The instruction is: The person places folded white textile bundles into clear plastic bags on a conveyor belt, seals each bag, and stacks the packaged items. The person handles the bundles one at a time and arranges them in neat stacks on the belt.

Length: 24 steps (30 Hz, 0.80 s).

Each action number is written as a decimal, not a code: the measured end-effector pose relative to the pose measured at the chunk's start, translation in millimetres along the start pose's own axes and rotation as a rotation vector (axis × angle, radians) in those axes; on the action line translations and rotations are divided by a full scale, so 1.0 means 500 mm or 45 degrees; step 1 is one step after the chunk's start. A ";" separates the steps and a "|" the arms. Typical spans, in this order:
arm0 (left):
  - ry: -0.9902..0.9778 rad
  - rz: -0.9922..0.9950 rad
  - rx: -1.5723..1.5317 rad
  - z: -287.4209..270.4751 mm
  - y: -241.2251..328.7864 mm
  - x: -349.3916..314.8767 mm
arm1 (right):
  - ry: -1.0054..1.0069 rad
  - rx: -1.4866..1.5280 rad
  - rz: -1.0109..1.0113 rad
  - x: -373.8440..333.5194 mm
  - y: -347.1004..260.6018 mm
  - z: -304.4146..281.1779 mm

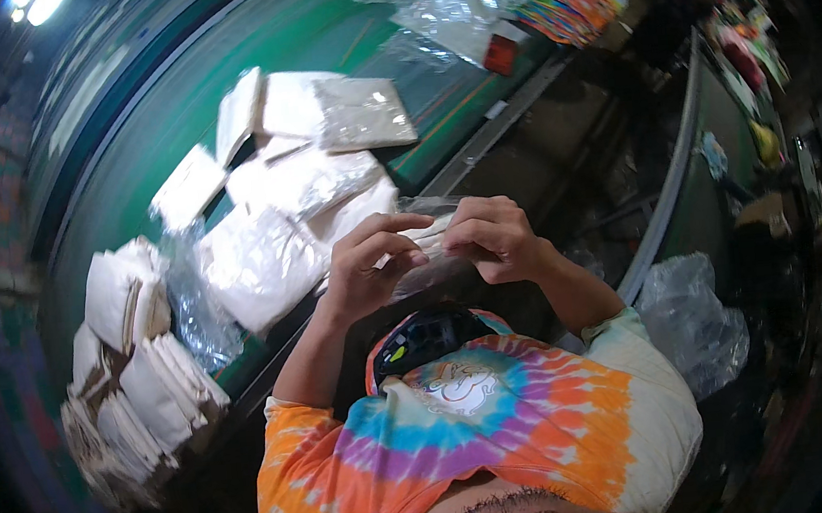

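A folded white cloth in a clear plastic bag (423,277) is held up before my chest, partly hidden by my fingers. My left hand (367,260) curls its fingers at the bag's left side. On the other side my right hand (492,238) has its fingers bent down and closed at the bag's edge. Just beyond and to the left, several white folded packets (353,203), some in clear plastic, lie heaped on a green conveyor belt (173,111).
Stacks of folded white cloth (154,386) stand at the near left, with a loose clear plastic bag (200,304) beside them. Crumpled clear plastic (448,9) and a multicoloured bundle (570,8) lie at the far right of the belt. Another clear bag (691,325) sits by my right elbow.
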<state>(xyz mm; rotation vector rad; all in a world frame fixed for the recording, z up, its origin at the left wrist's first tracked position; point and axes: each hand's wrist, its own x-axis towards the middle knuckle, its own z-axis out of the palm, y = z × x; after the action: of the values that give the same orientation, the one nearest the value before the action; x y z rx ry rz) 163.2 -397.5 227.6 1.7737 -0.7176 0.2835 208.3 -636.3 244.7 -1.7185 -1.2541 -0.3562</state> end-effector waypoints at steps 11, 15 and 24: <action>0.472 -0.638 -0.314 -0.168 -0.026 -0.265 | 0.004 0.153 -0.273 0.248 -0.047 0.225; 0.714 -0.762 -0.276 -0.247 -0.004 -0.308 | -0.036 0.203 -0.303 0.359 -0.071 0.305; 1.076 0.100 1.018 -0.417 0.006 -0.388 | 0.006 0.203 -0.453 0.394 -0.060 0.391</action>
<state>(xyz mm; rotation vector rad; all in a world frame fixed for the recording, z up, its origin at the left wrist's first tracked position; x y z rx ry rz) 43.7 -141.1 195.3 2.0777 -0.0292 1.4245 213.1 -362.1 295.8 -1.3581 -1.5447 -0.4544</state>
